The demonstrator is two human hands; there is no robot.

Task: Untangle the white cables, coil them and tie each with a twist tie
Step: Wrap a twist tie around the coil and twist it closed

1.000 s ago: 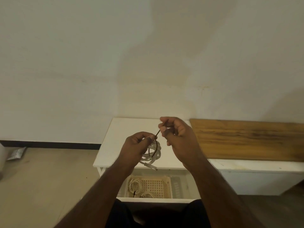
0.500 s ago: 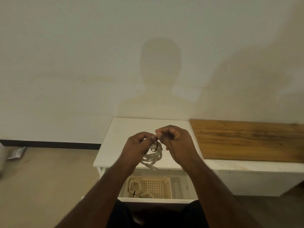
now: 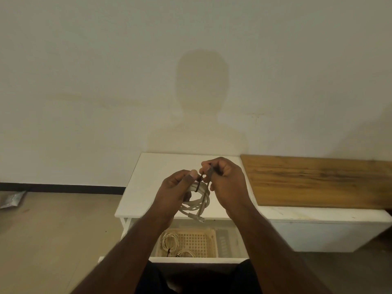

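A coiled white cable (image 3: 198,201) hangs in the air above the white table (image 3: 148,177), its plug end dangling at the bottom. My left hand (image 3: 174,192) grips the coil at its top left. A dark twist tie (image 3: 200,182) wraps around the coil's top. My right hand (image 3: 224,181) pinches the tie's ends just right of my left thumb. Two more white coils (image 3: 170,240) with dark ties lie in a beige basket (image 3: 210,245) in the open drawer below.
A wooden board (image 3: 318,183) lies on a white bench (image 3: 318,230) to the right of the table. The open drawer (image 3: 197,259) juts out toward me under the table. A silvery packet (image 3: 11,199) lies on the floor at far left.
My right hand came down and left from holding the tie stretched upward; it now meets my left thumb at the coil's top, with the tie wrapped over the cable.
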